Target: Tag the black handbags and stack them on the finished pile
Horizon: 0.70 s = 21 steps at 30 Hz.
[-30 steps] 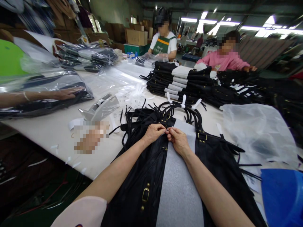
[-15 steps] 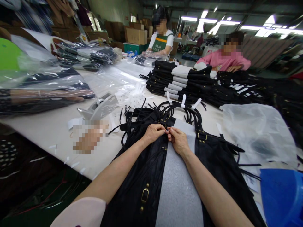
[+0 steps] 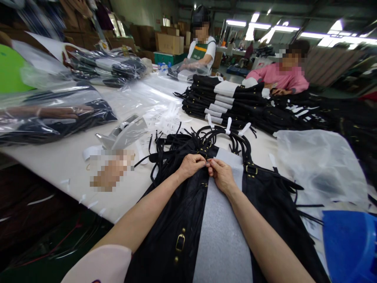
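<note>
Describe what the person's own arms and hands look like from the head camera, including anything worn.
Both forearms are bare, and the left hand and right hand wear no gloves. No watch or bracelet shows. A pale pink sleeve covers the left upper arm at the bottom edge.

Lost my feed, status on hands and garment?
Left hand and right hand pinching something small at black garment edge, grip shut. Loose straps beyond. Nothing blocking.

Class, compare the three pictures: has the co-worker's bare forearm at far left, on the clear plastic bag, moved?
Yes. The co-worker's forearm now lies deeper inside the clear plastic bag, higher than a second ago, judged against the grey tape dispenser.
</note>
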Each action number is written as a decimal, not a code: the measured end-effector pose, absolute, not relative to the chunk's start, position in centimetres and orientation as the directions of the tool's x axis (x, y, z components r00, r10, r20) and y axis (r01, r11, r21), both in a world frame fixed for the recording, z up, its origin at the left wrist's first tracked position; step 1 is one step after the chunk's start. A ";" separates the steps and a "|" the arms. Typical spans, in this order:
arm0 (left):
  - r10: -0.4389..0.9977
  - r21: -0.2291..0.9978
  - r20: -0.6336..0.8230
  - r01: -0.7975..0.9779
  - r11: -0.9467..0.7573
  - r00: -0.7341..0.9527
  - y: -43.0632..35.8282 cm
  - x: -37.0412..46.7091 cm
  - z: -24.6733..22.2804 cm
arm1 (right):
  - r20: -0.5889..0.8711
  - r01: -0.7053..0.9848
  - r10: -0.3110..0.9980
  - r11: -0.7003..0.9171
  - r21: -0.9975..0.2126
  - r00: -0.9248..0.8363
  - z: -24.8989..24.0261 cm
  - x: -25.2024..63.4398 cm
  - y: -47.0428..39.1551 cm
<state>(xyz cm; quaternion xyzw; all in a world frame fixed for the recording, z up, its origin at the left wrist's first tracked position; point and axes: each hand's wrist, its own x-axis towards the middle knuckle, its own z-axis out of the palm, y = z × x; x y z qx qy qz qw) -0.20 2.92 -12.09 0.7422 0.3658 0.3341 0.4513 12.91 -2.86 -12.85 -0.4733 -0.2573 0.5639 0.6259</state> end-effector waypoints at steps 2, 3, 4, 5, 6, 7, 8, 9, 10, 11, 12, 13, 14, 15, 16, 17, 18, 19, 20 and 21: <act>0.842 0.917 0.164 0.237 -0.322 0.514 2.9 -0.2 -12.1 | -0.206 -0.453 0.952 -0.084 -0.888 0.226 -12.9 12.9 -2.9; 0.842 0.919 0.162 0.233 -0.318 0.514 2.9 -0.2 -12.1 | -0.204 -0.448 0.953 -0.087 -0.890 0.222 -12.9 12.9 -2.8; 0.843 0.922 0.159 0.229 -0.313 0.513 3.0 -0.2 -12.2 | -0.204 -0.444 0.955 -0.090 -0.891 0.217 -12.9 12.9 -2.8; 0.845 0.924 0.155 0.227 -0.307 0.511 3.0 -0.2 -12.2 | -0.205 -0.441 0.956 -0.094 -0.893 0.212 -12.9 12.9 -2.8; 0.848 0.926 0.150 0.229 -0.301 0.508 3.0 -0.2 -12.3 | -0.206 -0.437 0.956 -0.098 -0.894 0.208 -13.0 12.9 -2.8; 0.852 0.926 0.145 0.234 -0.296 0.504 3.0 -0.2 -12.3 | -0.207 -0.434 0.957 -0.101 -0.895 0.205 -13.0 12.9 -2.8; 0.854 0.926 0.139 0.240 -0.292 0.501 3.0 -0.1 -12.4 | -0.208 -0.431 0.957 -0.104 -0.896 0.203 -13.0 12.9 -2.8; 0.856 0.924 0.134 0.250 -0.291 0.499 3.0 -0.1 -12.4 | -0.208 -0.429 0.957 -0.104 -0.897 0.203 -13.1 12.8 -2.7; 0.858 0.919 0.132 0.262 -0.293 0.497 3.0 -0.1 -12.4 | -0.208 -0.430 0.956 -0.102 -0.897 0.207 -13.1 12.8 -2.7; 0.859 0.914 0.132 0.274 -0.299 0.495 3.0 -0.1 -12.4 | -0.204 -0.433 0.955 -0.095 -0.897 0.215 -13.1 12.8 -2.7; 0.860 0.909 0.135 0.283 -0.305 0.493 3.0 -0.1 -12.4 | -0.199 -0.436 0.954 -0.083 -0.896 0.226 -13.1 12.8 -2.7; 0.859 0.905 0.137 0.290 -0.311 0.494 3.0 -0.1 -12.3 | -0.193 -0.439 0.951 -0.071 -0.896 0.240 -13.2 12.7 -2.7; 0.858 0.902 0.138 0.294 -0.315 0.495 2.9 -0.1 -12.1 | -0.188 -0.439 0.948 -0.059 -0.897 0.256 -13.2 12.6 -2.7; 0.858 0.903 0.139 0.292 -0.315 0.495 2.9 -0.1 -12.0 | -0.183 -0.433 0.945 -0.049 -0.900 0.273 -13.2 12.5 -2.7; 0.857 0.906 0.137 0.286 -0.311 0.497 2.8 -0.1 -11.9 | -0.176 -0.422 0.941 -0.040 -0.906 0.288 -13.2 12.4 -2.7; 0.857 0.910 0.135 0.279 -0.305 0.497 2.8 -0.1 -11.7 | -0.165 -0.406 0.939 -0.030 -0.913 0.303 -13.3 12.3 -2.7; 0.857 0.914 0.133 0.272 -0.300 0.497 2.8 -0.2 -11.7 | -0.149 -0.386 0.937 -0.016 -0.923 0.318 -13.3 12.2 -2.7; 0.860 0.917 0.133 0.267 -0.295 0.493 2.8 -0.2 -11.6 | -0.126 -0.360 0.936 0.002 -0.933 0.330 -13.4 12.0 -2.6; 0.862 0.919 0.135 0.264 -0.294 0.489 2.8 -0.2 -11.6 | -0.099 -0.329 0.934 0.021 -0.944 0.343 -13.5 11.9 -2.6; 0.863 0.918 0.140 0.262 -0.296 0.486 2.8 -0.2 -11.6 | -0.075 -0.294 0.932 0.035 -0.955 0.353 -13.5 11.8 -2.5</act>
